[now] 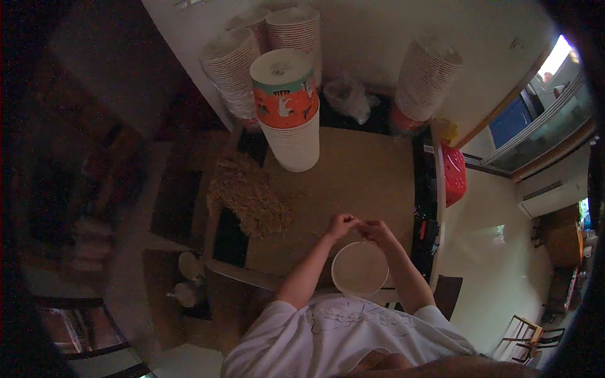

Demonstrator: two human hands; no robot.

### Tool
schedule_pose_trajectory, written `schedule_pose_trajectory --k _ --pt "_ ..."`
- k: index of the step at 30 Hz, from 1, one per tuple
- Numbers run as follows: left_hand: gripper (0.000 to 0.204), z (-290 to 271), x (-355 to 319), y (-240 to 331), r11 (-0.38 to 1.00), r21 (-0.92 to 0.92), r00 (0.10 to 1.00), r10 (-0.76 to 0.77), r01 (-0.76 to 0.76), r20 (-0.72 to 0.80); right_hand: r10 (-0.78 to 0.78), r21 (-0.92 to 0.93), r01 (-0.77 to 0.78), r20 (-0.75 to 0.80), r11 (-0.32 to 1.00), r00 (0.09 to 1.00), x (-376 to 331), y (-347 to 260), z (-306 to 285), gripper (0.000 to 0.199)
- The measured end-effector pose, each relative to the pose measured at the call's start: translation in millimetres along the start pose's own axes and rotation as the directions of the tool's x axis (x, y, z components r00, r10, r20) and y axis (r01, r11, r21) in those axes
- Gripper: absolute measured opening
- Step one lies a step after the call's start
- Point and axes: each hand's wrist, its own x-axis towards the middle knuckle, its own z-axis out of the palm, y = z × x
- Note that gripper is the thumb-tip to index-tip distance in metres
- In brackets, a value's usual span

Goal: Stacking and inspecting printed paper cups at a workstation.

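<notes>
White shirt fabric point(359, 327) lies nearest the camera, at six o'clock. Clock directions run from the hands. Between nine and ten, a tan heap of straw-like shreds point(249, 195) rests on the table point(353, 170); it looks light, loose and brittle, best lifted in small pinches. Around eleven stands a tall stack of nested buckets point(293, 138). Curled fingers of the left hand point(343, 225) draw together, close to the right hand's; whether they pinch anything, I cannot tell. At six o'clock, just below both hands, sits a pale round tub point(360, 271), probably light, stiff-rimmed and dentable, best held by opposite sides under its rim. The right hand point(377, 231) bends inward, fingers bunched, their grip unclear.
</notes>
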Motion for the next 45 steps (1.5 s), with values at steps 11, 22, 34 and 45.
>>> schedule_pose_trajectory --k 11,22,34,45 --pt "0.016 7.0 13.8 -17.7 0.999 0.016 0.999 0.046 -0.045 -0.017 -0.171 0.066 0.171 -0.001 0.983 0.985 -6.4 -3.5 9.5 0.014" --pt "0.013 8.5 7.5 23.9 0.983 -0.127 0.987 -0.118 0.131 0.106 0.091 0.074 -0.091 0.001 0.993 0.996 -14.9 -6.8 -9.2 0.015" --pt "0.013 0.8 6.0 21.8 0.906 0.388 0.971 0.223 -0.172 -0.09 0.094 0.227 -0.114 0.099 0.967 0.991 -6.4 4.2 -12.6 0.01" --pt "0.013 -6.3 60.2 -147.2 0.937 0.336 0.927 0.205 -0.093 -0.315 0.052 0.039 -0.063 0.233 0.997 0.971 -34.7 -6.7 -0.8 0.011"
